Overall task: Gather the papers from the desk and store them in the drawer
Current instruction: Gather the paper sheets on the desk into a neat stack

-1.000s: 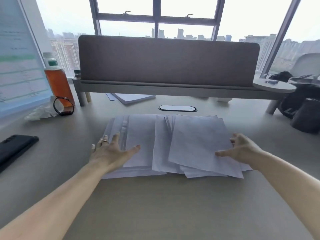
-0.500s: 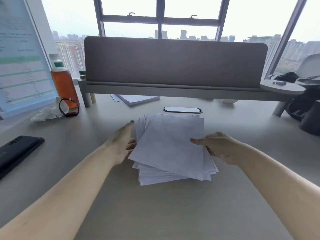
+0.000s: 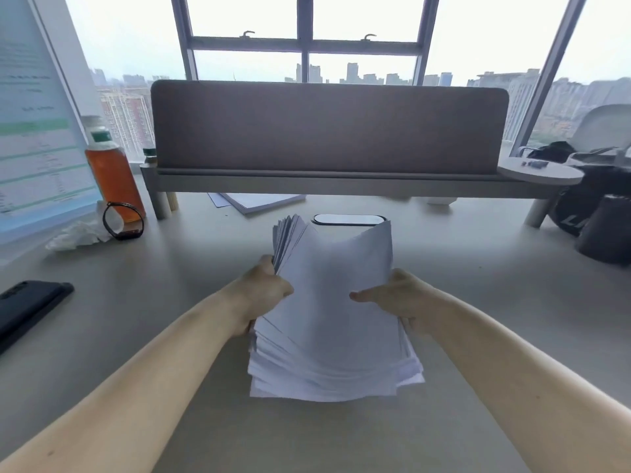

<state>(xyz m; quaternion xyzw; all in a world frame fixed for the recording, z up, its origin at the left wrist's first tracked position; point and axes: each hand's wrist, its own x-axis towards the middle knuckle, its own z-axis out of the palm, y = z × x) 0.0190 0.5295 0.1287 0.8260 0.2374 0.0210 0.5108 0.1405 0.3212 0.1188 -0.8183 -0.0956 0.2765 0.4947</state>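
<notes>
Head view, step in hand: squaring the paper stack (image 3: pixel 327 322) between both hands – judged as the gathering stage, storing not yet begun.
Left hand (image 3: pixel 264 295): clamped on the stack's left edge, fingers wrapped out of sight behind the sheets.
Right hand (image 3: pixel 392 298): clamped on the right edge, thumb laid across the top sheet, other fingers hidden underneath.
Stack position: tilted up toward the camera, held over the middle of the surface (image 3: pixel 136 336); whether the near edge touches or hangs just clear, cannot tell.
Stack condition: uneven – near edges stepped, far left corner fanned apart.
Doing it well: best to tap an edge on the surface with a loosened grip so sheets slide level, then pinch firmly before carrying; likely to shed loose sheets if carried fanned.
Drawer: not in view, so the carry path cannot be judged.
Possible leftover: second paper pile (image 3: pixel 263 201) lying flat under the raised shelf (image 3: pixel 341 182), beyond the stack – probably to be gathered too.
Surface, left: orange-filled bottle (image 3: pixel 114 179), watch band (image 3: pixel 123 220) just in front of it, crumpled tissue (image 3: pixel 76 233), dark phone (image 3: pixel 30 303) near the edge.
Surface, middle: oval cable grommet (image 3: pixel 348 219) just behind the stack.
Room: grey divider panel (image 3: pixel 327 128) on the shelf, tall windows (image 3: pixel 307 35) with a hazy skyline, dark bags (image 3: pixel 594 213) at right.
</notes>
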